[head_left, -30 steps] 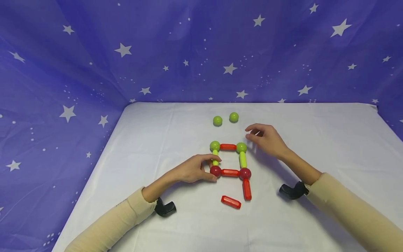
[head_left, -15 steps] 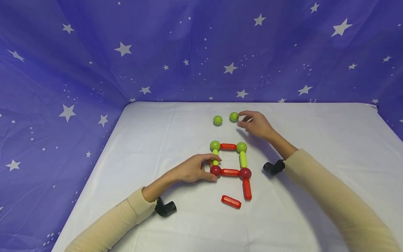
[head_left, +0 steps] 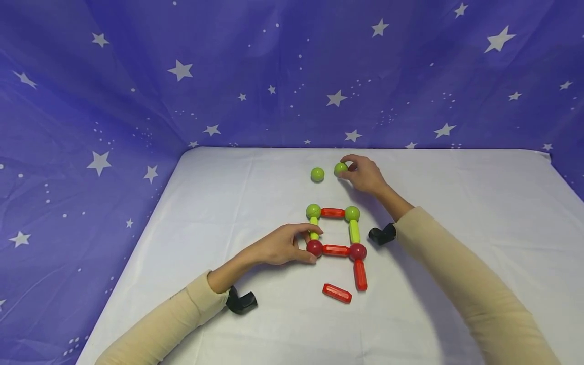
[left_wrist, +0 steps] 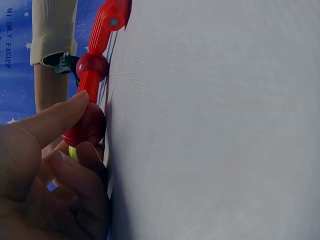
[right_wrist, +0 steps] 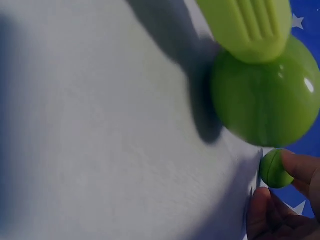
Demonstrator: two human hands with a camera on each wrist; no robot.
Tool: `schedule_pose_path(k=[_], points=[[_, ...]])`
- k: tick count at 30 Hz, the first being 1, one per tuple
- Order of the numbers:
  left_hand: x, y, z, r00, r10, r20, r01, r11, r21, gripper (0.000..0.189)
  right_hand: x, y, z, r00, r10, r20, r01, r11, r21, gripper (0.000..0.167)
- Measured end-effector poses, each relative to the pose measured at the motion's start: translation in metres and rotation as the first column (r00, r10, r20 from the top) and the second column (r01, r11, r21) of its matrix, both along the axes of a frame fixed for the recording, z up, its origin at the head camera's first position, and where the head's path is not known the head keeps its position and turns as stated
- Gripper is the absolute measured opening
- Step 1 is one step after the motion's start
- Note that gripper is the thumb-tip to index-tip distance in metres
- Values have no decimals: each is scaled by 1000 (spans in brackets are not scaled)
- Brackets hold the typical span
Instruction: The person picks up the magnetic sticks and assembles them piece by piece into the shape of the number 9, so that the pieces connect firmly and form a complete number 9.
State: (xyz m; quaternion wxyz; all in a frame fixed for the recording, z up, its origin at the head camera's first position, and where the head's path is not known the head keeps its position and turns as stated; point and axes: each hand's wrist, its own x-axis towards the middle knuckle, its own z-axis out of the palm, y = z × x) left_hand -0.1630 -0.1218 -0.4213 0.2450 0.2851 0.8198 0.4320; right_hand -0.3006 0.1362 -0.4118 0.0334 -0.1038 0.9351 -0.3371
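A square of magnetic building pieces lies mid-table in the head view. Red rods [head_left: 336,250] and yellow-green rods [head_left: 354,231] join two green balls [head_left: 313,211] at the back and two red balls [head_left: 358,252] in front. My left hand [head_left: 280,245] grips the front-left red ball [head_left: 314,248], thumb on its near side. Beyond the square, my right hand [head_left: 366,175] pinches a loose green ball [head_left: 340,169] between thumb and fingers. In the right wrist view this green ball [right_wrist: 276,170] sits under my thumb, low at the right, behind a much nearer green ball [right_wrist: 265,95].
Another loose green ball [head_left: 317,175] lies left of the pinched one. A red rod [head_left: 360,275] extends toward me from the front-right corner. Nearer lies a separate red rod [head_left: 337,293]. White cloth [head_left: 219,203] covers the table, and a starry blue curtain [head_left: 292,76] hangs behind.
My right hand has moved away from me and to the left, from beside the square to the loose green ball, and now pinches it. My left hand has stayed on the red ball.
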Motion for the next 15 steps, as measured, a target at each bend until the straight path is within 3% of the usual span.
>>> schedule_pose_path(k=[15], points=[[0, 1, 1, 1000, -1, -10, 1, 1000, -9, 54, 1, 1, -5, 1000, -8, -14, 7, 999, -48, 35]])
